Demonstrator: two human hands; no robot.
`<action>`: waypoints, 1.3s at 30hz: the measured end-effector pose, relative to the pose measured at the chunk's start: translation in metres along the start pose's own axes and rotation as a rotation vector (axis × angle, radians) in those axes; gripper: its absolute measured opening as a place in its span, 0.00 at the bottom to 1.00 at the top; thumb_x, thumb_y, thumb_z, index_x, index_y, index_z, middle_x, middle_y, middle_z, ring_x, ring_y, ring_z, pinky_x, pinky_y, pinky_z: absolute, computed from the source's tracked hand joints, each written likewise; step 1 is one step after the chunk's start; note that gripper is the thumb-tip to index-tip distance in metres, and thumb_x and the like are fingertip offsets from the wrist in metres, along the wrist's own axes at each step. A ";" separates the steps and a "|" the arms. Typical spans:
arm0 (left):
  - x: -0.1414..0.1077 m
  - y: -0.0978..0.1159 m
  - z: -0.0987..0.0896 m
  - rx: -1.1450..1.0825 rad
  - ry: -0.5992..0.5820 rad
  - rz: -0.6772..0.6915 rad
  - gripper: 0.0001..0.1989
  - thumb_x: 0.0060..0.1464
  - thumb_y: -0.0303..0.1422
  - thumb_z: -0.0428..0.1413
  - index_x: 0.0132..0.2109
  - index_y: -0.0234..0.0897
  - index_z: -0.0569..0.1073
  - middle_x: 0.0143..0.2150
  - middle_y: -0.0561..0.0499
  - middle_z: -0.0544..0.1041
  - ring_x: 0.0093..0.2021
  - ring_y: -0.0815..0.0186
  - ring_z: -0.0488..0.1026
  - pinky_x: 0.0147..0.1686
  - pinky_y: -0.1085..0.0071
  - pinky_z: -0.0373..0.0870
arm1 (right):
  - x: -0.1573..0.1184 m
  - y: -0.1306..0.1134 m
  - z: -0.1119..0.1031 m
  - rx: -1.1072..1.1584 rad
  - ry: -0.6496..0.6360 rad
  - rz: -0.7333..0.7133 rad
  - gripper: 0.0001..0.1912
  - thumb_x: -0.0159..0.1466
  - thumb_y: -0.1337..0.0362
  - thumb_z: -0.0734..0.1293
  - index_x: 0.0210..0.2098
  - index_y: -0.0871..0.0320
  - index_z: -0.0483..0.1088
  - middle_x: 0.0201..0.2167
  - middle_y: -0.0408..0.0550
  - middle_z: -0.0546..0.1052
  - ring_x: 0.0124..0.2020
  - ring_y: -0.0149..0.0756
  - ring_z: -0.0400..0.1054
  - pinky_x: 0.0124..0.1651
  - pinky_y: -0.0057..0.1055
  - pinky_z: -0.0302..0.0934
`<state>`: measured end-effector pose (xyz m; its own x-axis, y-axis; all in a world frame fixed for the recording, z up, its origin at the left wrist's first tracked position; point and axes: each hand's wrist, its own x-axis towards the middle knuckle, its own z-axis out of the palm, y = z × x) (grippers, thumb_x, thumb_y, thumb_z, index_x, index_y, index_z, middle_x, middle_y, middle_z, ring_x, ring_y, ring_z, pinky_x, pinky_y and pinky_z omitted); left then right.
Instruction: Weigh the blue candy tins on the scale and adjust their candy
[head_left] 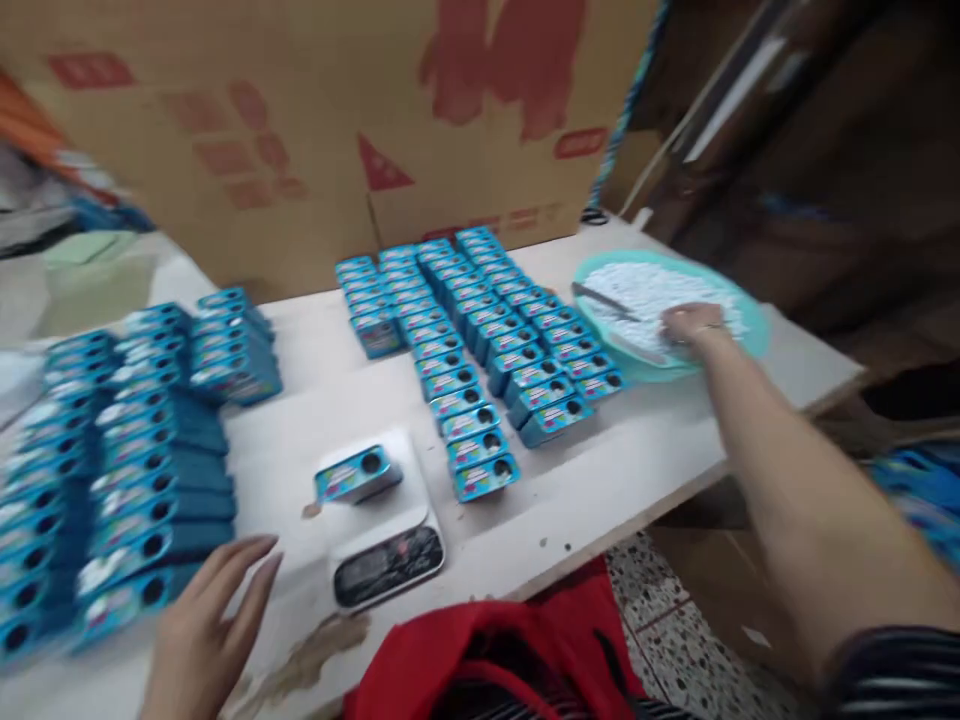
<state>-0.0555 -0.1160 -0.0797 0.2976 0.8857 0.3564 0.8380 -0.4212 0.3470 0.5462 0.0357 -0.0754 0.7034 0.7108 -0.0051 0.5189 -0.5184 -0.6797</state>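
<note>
My left hand point(217, 620) hovers over the table's near left, its fingers apart and nothing in them. Close by stands a white digital scale point(416, 495) with a dark display panel. One blue box point(358, 474) with a round dark hole in its top rests on the scale. Over on the right, my right hand point(694, 325) reaches down into small white pieces point(652, 285) in a pale green basin point(756, 325). Blur and the pieces hide its fingertips, so their grip cannot be made out. A long dark flat tool point(600, 298) lies across the basin's left side.
Rows of matching blue boxes stand mid-table point(484, 478) and at the left point(191, 470). A large cardboard box point(300, 130) rises behind them. The white table's front edge point(600, 540) runs toward the right. Red cloth point(480, 660) is below me.
</note>
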 end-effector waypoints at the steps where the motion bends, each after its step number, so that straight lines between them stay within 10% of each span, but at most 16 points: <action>1: -0.007 0.001 -0.002 0.001 -0.012 -0.033 0.10 0.58 0.39 0.51 0.43 0.43 0.72 0.42 0.50 0.75 0.41 0.64 0.74 0.39 0.69 0.72 | -0.004 -0.005 0.001 0.026 -0.006 0.063 0.08 0.68 0.64 0.60 0.38 0.64 0.68 0.31 0.45 0.69 0.27 0.23 0.63 0.28 0.21 0.61; 7: -0.024 0.008 0.001 -0.024 -0.026 -0.129 0.09 0.59 0.35 0.51 0.43 0.39 0.73 0.43 0.47 0.75 0.44 0.64 0.73 0.44 0.69 0.70 | -0.076 -0.079 0.014 0.344 -0.328 0.009 0.03 0.63 0.71 0.65 0.32 0.64 0.67 0.20 0.39 0.61 0.19 0.18 0.54 0.22 0.25 0.43; 10: -0.031 0.012 0.002 -0.036 -0.012 -0.127 0.10 0.59 0.36 0.50 0.43 0.38 0.73 0.43 0.46 0.75 0.44 0.64 0.73 0.45 0.68 0.71 | -0.149 -0.127 0.024 0.463 -0.835 -0.187 0.04 0.63 0.68 0.65 0.35 0.65 0.70 0.18 0.38 0.60 0.18 0.19 0.51 0.21 0.24 0.40; 14: -0.041 0.016 0.002 -0.039 0.009 -0.091 0.10 0.60 0.36 0.50 0.43 0.38 0.73 0.43 0.46 0.75 0.44 0.64 0.73 0.44 0.69 0.71 | -0.233 -0.176 0.047 0.240 -1.122 -0.597 0.05 0.63 0.67 0.65 0.33 0.64 0.71 0.19 0.39 0.65 0.20 0.22 0.56 0.25 0.22 0.50; 21: -0.063 0.016 0.003 -0.040 0.037 -0.094 0.09 0.60 0.34 0.50 0.44 0.37 0.72 0.42 0.48 0.74 0.42 0.67 0.73 0.41 0.72 0.70 | -0.289 -0.212 0.078 -0.449 -1.016 -1.097 0.08 0.63 0.72 0.63 0.39 0.64 0.75 0.37 0.51 0.76 0.39 0.33 0.67 0.39 0.24 0.54; 39: -0.070 0.012 0.015 -0.145 0.033 -0.128 0.09 0.60 0.32 0.51 0.46 0.38 0.71 0.42 0.49 0.73 0.44 0.67 0.72 0.45 0.71 0.68 | -0.300 -0.217 0.098 -0.812 -0.964 -1.210 0.15 0.62 0.72 0.64 0.48 0.64 0.69 0.45 0.58 0.72 0.45 0.43 0.67 0.38 0.28 0.56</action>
<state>-0.0596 -0.1798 -0.1136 0.1762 0.9279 0.3287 0.7927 -0.3317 0.5115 0.1746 -0.0184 0.0018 -0.5900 0.6907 -0.4181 0.7900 0.6007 -0.1227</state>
